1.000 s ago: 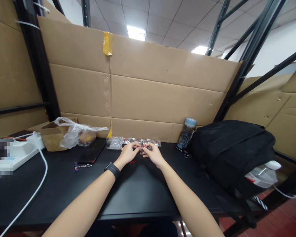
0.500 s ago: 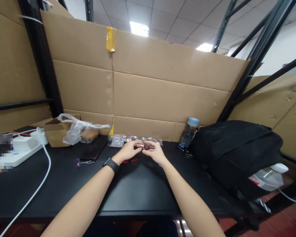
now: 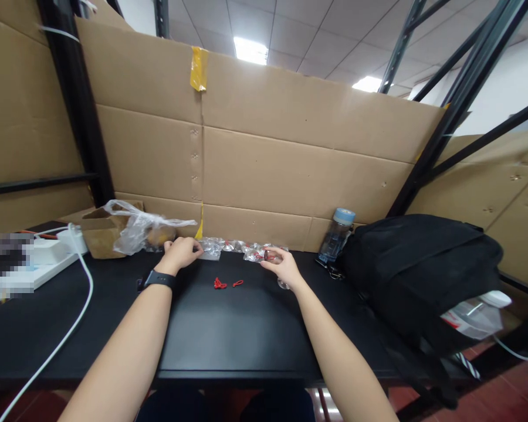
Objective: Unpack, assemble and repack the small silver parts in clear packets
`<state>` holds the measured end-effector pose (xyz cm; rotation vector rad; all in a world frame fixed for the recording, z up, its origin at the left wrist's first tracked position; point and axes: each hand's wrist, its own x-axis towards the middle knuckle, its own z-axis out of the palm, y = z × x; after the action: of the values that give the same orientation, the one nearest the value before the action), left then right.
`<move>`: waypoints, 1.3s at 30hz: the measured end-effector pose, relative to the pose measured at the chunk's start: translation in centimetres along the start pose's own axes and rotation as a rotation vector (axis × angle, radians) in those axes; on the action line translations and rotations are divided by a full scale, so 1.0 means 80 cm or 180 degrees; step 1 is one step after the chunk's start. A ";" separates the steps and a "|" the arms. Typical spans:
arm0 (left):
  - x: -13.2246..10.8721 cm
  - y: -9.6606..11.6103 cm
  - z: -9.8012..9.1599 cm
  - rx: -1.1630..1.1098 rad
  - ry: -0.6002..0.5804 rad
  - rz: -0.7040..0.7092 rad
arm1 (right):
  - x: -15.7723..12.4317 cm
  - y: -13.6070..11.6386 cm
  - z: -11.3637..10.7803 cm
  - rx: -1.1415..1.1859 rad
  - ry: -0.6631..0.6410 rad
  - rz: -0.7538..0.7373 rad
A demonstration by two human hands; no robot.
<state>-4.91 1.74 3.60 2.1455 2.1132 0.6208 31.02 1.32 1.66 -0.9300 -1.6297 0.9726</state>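
Note:
My left hand (image 3: 182, 255), with a dark watch at the wrist, has its fingers curled together at the left end of a row of clear plastic packets (image 3: 210, 248). Whatever its fingertips pinch, if anything, is hidden. Toward the right end of that row, my right hand (image 3: 285, 269) grips a small clear piece with some red (image 3: 270, 256) between thumb and fingers; its exact kind is too small to tell. A clear round object (image 3: 283, 284) shows just below this hand. Between my hands lie a small heap of red cord loops (image 3: 219, 283) and a single red loop (image 3: 238, 283).
A paper bag (image 3: 105, 237) and a knotted plastic bag (image 3: 136, 231) stand at the back left, near a white power strip (image 3: 48, 264) with a cable. To the right are a blue-capped bottle (image 3: 337, 234) and a black backpack (image 3: 422, 269). Cardboard (image 3: 290, 170) walls the back.
My hands have parted from the middle. The left moved left to the end of the packets; the right shifted slightly right, still holding the small clear piece. The red loops are uncovered.

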 end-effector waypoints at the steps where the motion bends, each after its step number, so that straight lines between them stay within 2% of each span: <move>1: 0.000 0.003 0.000 0.0012 0.0084 -0.0029 | 0.000 -0.001 -0.001 0.0014 0.0010 -0.0016; 3: -0.001 0.007 -0.001 0.0025 0.0176 -0.0054 | 0.000 -0.004 -0.004 0.0050 0.0021 -0.0055; 8: -0.005 0.011 0.000 0.0035 -0.0037 0.0114 | 0.001 -0.007 -0.009 0.0067 0.0070 -0.0065; 10: -0.007 0.012 0.000 0.0051 0.0015 0.0107 | 0.001 -0.006 -0.011 0.0055 0.0099 -0.0033; 12: -0.008 0.015 -0.005 0.0059 0.0231 0.0073 | 0.001 -0.006 -0.012 0.0045 0.0116 -0.0036; 15: -0.013 0.026 -0.018 -0.0011 0.0784 0.0138 | 0.001 -0.006 -0.014 0.0045 0.0165 -0.0086; 18: -0.020 0.051 -0.027 -0.0284 0.1297 0.0394 | 0.002 -0.006 -0.017 0.0041 0.0195 -0.0099; 20: -0.025 0.077 -0.024 -0.0493 0.1337 0.0689 | 0.002 -0.006 -0.019 -0.0025 0.0233 -0.0125; 25: -0.046 0.156 0.023 -0.0260 0.0632 0.1574 | 0.005 -0.003 -0.030 -0.0516 0.0487 -0.0305; 28: -0.058 0.187 0.051 0.0009 0.0151 0.1893 | 0.005 -0.003 -0.036 -0.1082 0.0707 -0.0454; 31: -0.065 0.191 0.063 0.0067 -0.0259 0.2093 | 0.003 -0.007 -0.041 -0.1625 0.0587 -0.0616; 34: -0.064 0.181 0.067 -0.0055 -0.0549 0.2280 | -0.002 -0.018 -0.044 -0.2028 0.0312 -0.0671; 39: -0.060 0.168 0.069 -0.0043 -0.0860 0.2306 | -0.013 -0.034 -0.044 -0.2227 -0.0469 -0.0209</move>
<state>9.72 -2.37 1.81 2.7782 1.1665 0.3383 34.34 -0.13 4.48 -1.2691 -2.1666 0.4185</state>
